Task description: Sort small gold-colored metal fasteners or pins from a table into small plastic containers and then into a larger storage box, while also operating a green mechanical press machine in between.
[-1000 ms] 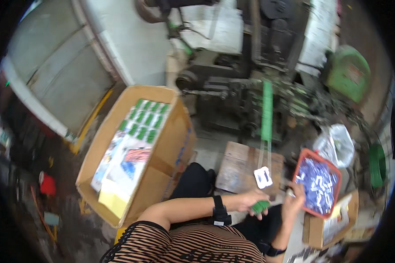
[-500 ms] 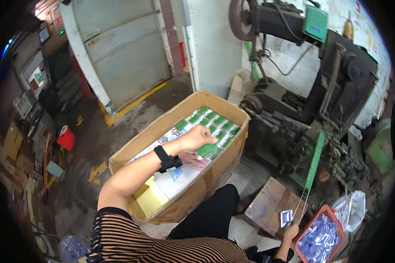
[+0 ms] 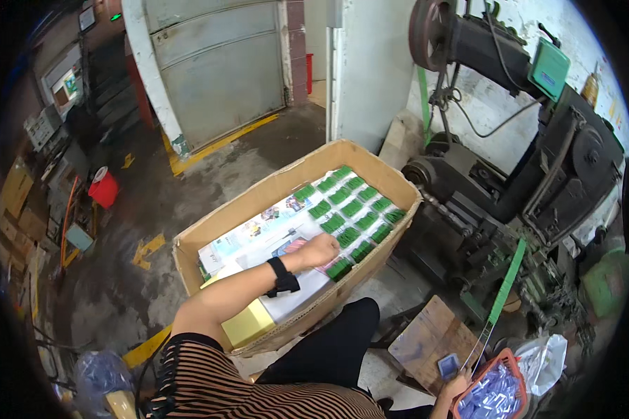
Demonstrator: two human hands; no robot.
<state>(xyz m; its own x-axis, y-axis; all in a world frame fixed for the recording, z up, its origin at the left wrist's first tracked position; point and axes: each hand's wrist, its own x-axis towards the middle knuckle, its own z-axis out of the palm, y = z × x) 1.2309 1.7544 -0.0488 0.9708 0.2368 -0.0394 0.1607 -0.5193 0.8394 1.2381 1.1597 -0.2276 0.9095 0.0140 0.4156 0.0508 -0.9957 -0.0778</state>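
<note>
While left hand (image 3: 319,250) curls beside ribbed green bundles (image 3: 346,237), fingers together | right hand (image 3: 456,386) sits by plastic basket (image 3: 516,370) | fingers indiscernible

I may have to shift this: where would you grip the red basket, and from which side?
Probably the left stretch of the red basket's rim, from the left and above: the right hand is beside it, a plastic bag crowds the right, and packets fill the inside.
</note>
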